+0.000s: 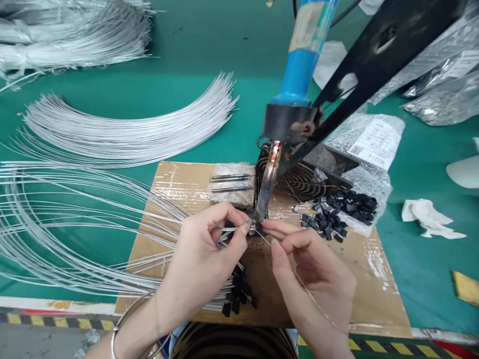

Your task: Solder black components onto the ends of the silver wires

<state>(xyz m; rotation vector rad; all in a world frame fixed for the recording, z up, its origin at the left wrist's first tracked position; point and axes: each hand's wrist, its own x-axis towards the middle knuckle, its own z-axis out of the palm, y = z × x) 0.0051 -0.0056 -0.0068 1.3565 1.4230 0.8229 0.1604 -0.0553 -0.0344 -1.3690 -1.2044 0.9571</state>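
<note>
My left hand (213,254) pinches a thin grey wire, its end close under the tip of a soldering iron (266,192). What small part sits at the fingertips is hard to make out. My right hand (314,279) is closed on a strand of solder wire (264,238) between thumb and fingers; it runs up to the iron's tip and trails down across the palm. The blue-handled iron hangs tip down from a black metal arm (359,75). Below my left hand lie wires ending in black connectors (239,291).
Loose small black connectors (337,212) spill from a plastic bag (377,149) at right. A dark fan (299,179) stands behind the iron, near a pale block (232,199). Wire bundles (130,134) cover the left. Cardboard (374,299) lies on the green table (430,279).
</note>
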